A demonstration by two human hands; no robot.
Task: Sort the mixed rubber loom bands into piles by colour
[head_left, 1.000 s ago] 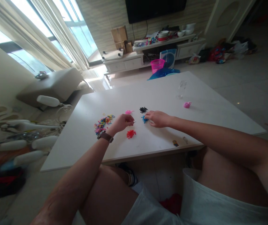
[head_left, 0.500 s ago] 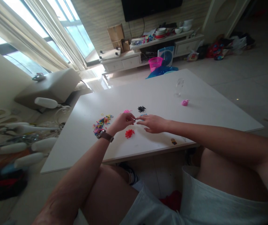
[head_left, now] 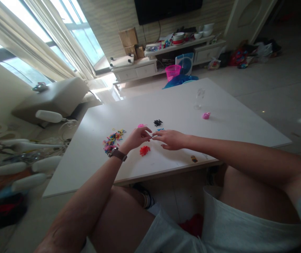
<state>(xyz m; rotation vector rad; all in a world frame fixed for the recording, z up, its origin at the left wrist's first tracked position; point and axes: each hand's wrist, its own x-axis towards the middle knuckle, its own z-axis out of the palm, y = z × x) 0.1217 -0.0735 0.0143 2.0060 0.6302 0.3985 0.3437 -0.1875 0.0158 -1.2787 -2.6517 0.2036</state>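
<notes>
My left hand (head_left: 138,137), with a watch (head_left: 116,153) at the wrist, pinches a small dark piece (head_left: 152,136) that looks like a black rubber band. My right hand (head_left: 173,139) is palm down with fingers stretched out, its fingertips at the piece's other end and its thumb apart. Around the hands lie small heaps of similar bands: red (head_left: 145,151) in front, black (head_left: 158,123) behind, pink (head_left: 141,125) and blue (head_left: 160,129) partly covered by my hands. A mixed multicoloured heap (head_left: 111,141) is left of my left hand.
The white table (head_left: 82,158) carries a clear glass (head_left: 200,98), a pink object (head_left: 206,115) and a small yellow and dark figure (head_left: 194,159) near its front edge. Behind it are a pink basket (head_left: 173,72) and a low white cabinet (head_left: 134,70). My legs are under the near edge.
The small dark piece shows slightly lower between my fingertips, and my right fingers have shifted a little. The whole view has moved slightly; the heaps look unchanged.
</notes>
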